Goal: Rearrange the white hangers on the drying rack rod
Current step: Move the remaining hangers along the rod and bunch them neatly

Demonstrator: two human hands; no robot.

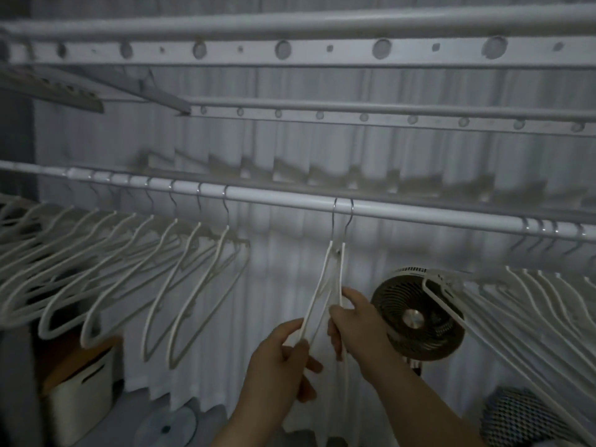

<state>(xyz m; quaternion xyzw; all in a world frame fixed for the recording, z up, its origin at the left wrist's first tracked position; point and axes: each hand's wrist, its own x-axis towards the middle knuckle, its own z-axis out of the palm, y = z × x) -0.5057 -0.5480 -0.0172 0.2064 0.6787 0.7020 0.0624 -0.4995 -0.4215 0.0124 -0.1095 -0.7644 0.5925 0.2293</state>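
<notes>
A white rod (283, 201) runs across the drying rack, sloping down to the right. Two white hangers (333, 275) hang side by side by their metal hooks near its middle. My left hand (283, 359) grips the lower end of the left hanger. My right hand (353, 321) pinches the right hanger's lower part. Several white hangers (138, 275) are spread along the rod to the left. A tight bunch of white hangers (532, 301) hangs at the right end.
A round fan (416, 317) stands behind my right hand. A white box with a handle slot (84, 385) sits low at the left. Upper rack bars with round holes (283, 50) run overhead. White pleated curtains (283, 146) fill the background.
</notes>
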